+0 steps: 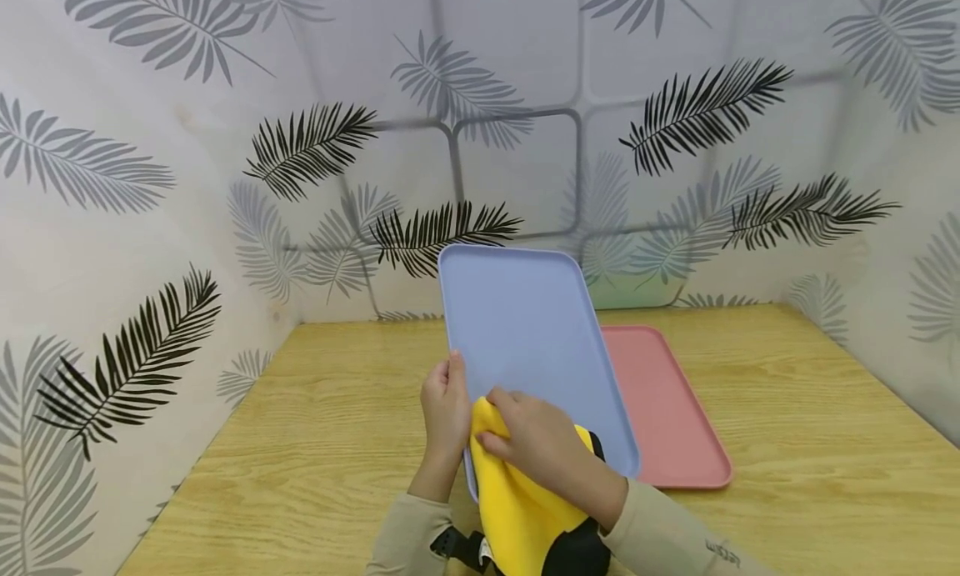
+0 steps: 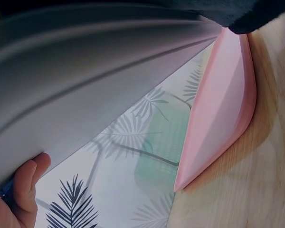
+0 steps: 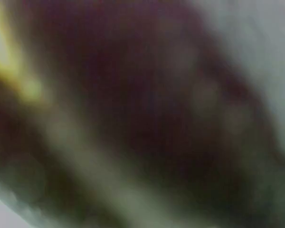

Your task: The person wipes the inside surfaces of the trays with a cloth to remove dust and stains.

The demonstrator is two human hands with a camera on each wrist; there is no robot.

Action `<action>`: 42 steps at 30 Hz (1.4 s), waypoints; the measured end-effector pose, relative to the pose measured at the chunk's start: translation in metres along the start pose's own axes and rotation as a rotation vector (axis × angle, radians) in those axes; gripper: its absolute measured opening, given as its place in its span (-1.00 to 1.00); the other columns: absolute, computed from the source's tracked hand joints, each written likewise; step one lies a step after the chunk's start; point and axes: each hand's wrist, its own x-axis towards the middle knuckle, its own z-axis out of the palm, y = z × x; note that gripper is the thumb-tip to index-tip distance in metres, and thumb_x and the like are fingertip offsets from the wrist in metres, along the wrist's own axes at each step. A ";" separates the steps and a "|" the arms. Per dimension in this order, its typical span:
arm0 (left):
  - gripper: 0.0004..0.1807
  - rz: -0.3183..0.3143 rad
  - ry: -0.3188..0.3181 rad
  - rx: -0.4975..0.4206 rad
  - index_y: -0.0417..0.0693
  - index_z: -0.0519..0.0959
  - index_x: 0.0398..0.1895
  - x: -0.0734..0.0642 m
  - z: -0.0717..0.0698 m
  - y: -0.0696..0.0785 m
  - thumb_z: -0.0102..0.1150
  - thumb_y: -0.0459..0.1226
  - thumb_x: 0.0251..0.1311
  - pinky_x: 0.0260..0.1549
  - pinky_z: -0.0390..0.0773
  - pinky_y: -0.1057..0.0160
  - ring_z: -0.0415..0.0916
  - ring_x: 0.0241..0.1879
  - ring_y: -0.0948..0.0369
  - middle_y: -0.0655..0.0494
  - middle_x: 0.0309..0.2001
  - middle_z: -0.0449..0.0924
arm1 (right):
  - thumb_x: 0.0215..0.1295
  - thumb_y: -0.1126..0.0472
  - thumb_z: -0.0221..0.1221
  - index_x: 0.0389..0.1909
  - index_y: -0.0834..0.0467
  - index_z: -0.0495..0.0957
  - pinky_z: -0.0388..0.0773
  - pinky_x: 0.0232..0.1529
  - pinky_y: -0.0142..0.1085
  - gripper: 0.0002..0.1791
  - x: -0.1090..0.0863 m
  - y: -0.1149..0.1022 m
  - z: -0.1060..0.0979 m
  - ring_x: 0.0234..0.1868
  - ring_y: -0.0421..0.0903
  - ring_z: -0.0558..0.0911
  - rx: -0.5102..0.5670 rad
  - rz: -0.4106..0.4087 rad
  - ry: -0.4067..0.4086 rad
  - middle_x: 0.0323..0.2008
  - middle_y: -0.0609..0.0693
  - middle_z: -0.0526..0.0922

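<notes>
1. We judge the blue tray (image 1: 517, 326) is tilted to offer its face to the yellow cloth (image 1: 513, 509) at its lower left.
2. We see the left hand (image 1: 447, 411) clamped on the tray's left edge, thumb up.
3. Across the tray's lower part, we see the right hand (image 1: 536, 441) pinching the cloth.

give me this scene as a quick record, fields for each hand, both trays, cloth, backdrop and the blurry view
left hand: grips the blue tray by its left edge
right hand: holds the cloth against the blue tray
blue tray: tilted, underside showing in the left wrist view
cloth: yellow with black parts
pink tray: on the table, partly hidden behind the blue tray
backdrop: pale, leaf print
right wrist view: too blurred to read
</notes>
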 end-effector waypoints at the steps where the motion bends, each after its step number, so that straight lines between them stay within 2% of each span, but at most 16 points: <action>1: -0.57 0.004 0.002 -0.001 -0.07 0.20 -0.73 0.000 0.000 0.000 -0.20 -0.17 0.34 -0.75 0.05 0.40 0.02 -0.75 0.32 0.20 -0.76 0.07 | 0.11 0.13 0.21 -0.25 0.22 0.41 0.24 -0.69 -0.40 -0.71 0.000 0.001 0.000 -0.65 -0.20 0.30 -0.006 0.001 0.005 -0.52 -0.02 0.47; 6: -0.59 0.015 0.014 -0.006 -0.10 0.23 -0.72 0.002 -0.002 0.001 -0.19 -0.21 0.34 -0.74 0.08 0.39 0.05 -0.74 0.32 0.20 -0.76 0.07 | 0.09 0.13 0.21 -0.25 0.22 0.41 0.24 -0.70 -0.40 -0.70 -0.001 0.007 0.001 -0.66 -0.19 0.31 -0.031 0.007 0.036 -0.54 -0.02 0.47; 9: -0.59 0.016 0.014 -0.008 -0.18 0.29 -0.70 0.002 -0.002 0.001 -0.20 -0.22 0.34 -0.74 0.14 0.38 0.12 -0.72 0.30 0.19 -0.75 0.11 | 0.08 0.13 0.22 -0.23 0.23 0.42 0.32 -0.66 -0.36 -0.68 -0.002 0.011 -0.001 -0.62 -0.15 0.39 -0.036 0.020 0.039 -0.49 0.02 0.52; 13: -0.59 -0.003 0.011 -0.005 -0.28 0.38 -0.62 0.003 -0.003 0.001 -0.20 -0.20 0.34 -0.73 0.22 0.37 0.20 -0.70 0.30 0.17 -0.73 0.20 | 0.08 0.13 0.22 -0.21 0.24 0.43 0.41 -0.58 -0.28 -0.67 -0.005 0.018 -0.003 -0.51 -0.07 0.50 -0.042 0.057 0.016 -0.41 0.07 0.56; 16: -0.59 -0.003 0.015 0.009 -0.30 0.42 -0.57 0.004 -0.005 0.001 -0.20 -0.20 0.34 -0.73 0.23 0.38 0.21 -0.70 0.30 0.16 -0.72 0.23 | 0.07 0.14 0.22 -0.20 0.24 0.43 0.41 -0.55 -0.26 -0.67 -0.007 0.024 -0.005 -0.48 -0.06 0.51 -0.045 0.089 -0.001 -0.39 0.08 0.57; 21: -0.60 0.027 0.037 0.034 -0.34 0.42 -0.59 0.006 -0.006 0.000 -0.19 -0.23 0.33 -0.73 0.20 0.36 0.19 -0.70 0.28 0.17 -0.73 0.21 | 0.09 0.16 0.22 -0.18 0.25 0.44 0.44 -0.45 -0.23 -0.67 -0.010 0.037 -0.008 -0.42 -0.02 0.53 -0.044 0.122 -0.030 -0.35 0.11 0.57; 27: -0.60 0.006 0.041 0.056 -0.30 0.42 -0.60 0.008 -0.011 0.000 -0.19 -0.21 0.33 -0.74 0.19 0.36 0.18 -0.71 0.30 0.17 -0.74 0.20 | 0.12 0.14 0.20 -0.13 0.26 0.43 0.46 -0.30 -0.13 -0.64 -0.017 0.058 -0.010 -0.27 0.04 0.55 -0.073 0.178 -0.097 -0.25 0.13 0.57; 32: -0.60 -0.006 0.043 0.068 -0.27 0.39 -0.62 0.010 -0.015 0.000 -0.19 -0.21 0.33 -0.75 0.14 0.38 0.14 -0.73 0.31 0.18 -0.75 0.16 | 0.09 0.14 0.21 -0.14 0.28 0.44 0.47 -0.29 -0.13 -0.63 -0.023 0.075 -0.010 -0.28 0.03 0.55 -0.126 0.199 -0.116 -0.26 0.13 0.58; 35: -0.59 0.000 0.043 0.078 -0.29 0.40 -0.60 0.011 -0.017 0.001 -0.19 -0.20 0.33 -0.74 0.15 0.37 0.14 -0.72 0.31 0.17 -0.74 0.16 | 0.07 0.15 0.23 -0.16 0.29 0.44 0.47 -0.34 -0.15 -0.63 -0.026 0.084 -0.010 -0.35 0.00 0.54 -0.148 0.220 -0.125 -0.30 0.13 0.58; 42: -0.60 0.004 0.051 0.079 -0.32 0.42 -0.58 0.011 -0.020 0.003 -0.18 -0.22 0.33 -0.73 0.17 0.36 0.17 -0.71 0.29 0.17 -0.73 0.19 | 0.04 0.16 0.26 -0.17 0.27 0.46 0.45 -0.39 -0.16 -0.63 -0.030 0.100 -0.011 -0.42 -0.05 0.48 -0.162 0.275 -0.155 -0.33 0.12 0.57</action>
